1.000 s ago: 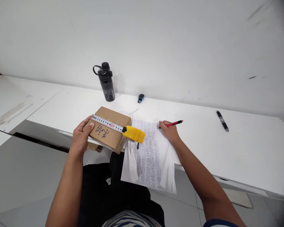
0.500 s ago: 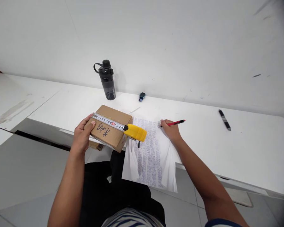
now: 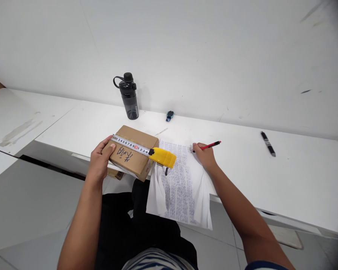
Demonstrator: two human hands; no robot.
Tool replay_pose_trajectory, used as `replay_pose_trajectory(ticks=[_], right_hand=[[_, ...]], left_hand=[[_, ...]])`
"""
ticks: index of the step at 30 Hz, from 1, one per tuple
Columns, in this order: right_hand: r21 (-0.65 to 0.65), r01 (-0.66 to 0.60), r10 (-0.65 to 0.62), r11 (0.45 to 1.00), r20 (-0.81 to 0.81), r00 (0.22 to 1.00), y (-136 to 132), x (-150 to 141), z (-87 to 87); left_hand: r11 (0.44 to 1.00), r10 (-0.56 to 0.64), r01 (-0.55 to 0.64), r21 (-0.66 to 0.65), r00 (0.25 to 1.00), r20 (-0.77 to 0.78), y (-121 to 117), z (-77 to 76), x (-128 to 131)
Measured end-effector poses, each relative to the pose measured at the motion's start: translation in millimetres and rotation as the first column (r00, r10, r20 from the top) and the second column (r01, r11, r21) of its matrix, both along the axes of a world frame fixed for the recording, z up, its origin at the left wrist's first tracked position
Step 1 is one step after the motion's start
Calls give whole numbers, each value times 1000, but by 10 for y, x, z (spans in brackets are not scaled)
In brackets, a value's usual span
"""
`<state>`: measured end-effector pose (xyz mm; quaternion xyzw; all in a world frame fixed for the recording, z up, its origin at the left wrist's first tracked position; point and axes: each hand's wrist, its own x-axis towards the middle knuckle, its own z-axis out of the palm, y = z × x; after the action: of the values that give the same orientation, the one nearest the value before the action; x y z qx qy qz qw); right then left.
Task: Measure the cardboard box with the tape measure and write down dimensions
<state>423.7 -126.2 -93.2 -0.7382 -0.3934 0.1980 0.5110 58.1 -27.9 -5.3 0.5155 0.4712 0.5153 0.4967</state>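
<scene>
My left hand [image 3: 100, 159] grips the left end of a brown cardboard box [image 3: 142, 165] with dark handwriting on its top. Across that top lies the drawn-out blade of a yellow tape measure [image 3: 163, 157], its end close to my left fingers. The tape's case sticks out past the box's right side, over a sheet of paper [image 3: 178, 187]. Dense rows of blue writing fill the sheet, which hangs over the table edge with creased sides. In my right hand [image 3: 205, 155] is a red and black pen [image 3: 211, 145], its writing end at the paper's upper right; fingers are closed around it.
Behind the box a dark water bottle [image 3: 129, 97] stands by the wall. A small blue watch-like device [image 3: 169, 116] lies right of it. A black pen [image 3: 268, 144] rests on the right part of the white table [image 3: 307, 176]. Another cardboard box [image 3: 115, 173] shows below the table edge.
The whole view has shifted very slightly. Both hands, the box, the tape measure and the paper keep nearly the same places relative to one another.
</scene>
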Motion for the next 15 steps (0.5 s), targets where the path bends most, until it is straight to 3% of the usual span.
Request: replay_pose_trajectory(ticks=[5, 10, 12, 15], right_hand=[[0, 74, -74, 997, 27, 997, 9, -14, 13], [-25, -3, 3, 1000, 18, 1000, -70, -70, 63], [-94, 69, -60, 993, 96, 994, -123, -59, 17], [-166, 4, 37, 986, 241, 970, -153, 22, -130]], left_hand=[[1000, -17, 17, 6, 1000, 4, 27, -15, -6], [999, -38, 39, -18, 998, 44, -57, -15, -28], [996, -78, 81, -45, 995, 65, -122, -16, -38], [994, -86, 91, -54, 992, 95, -180, -39, -58]])
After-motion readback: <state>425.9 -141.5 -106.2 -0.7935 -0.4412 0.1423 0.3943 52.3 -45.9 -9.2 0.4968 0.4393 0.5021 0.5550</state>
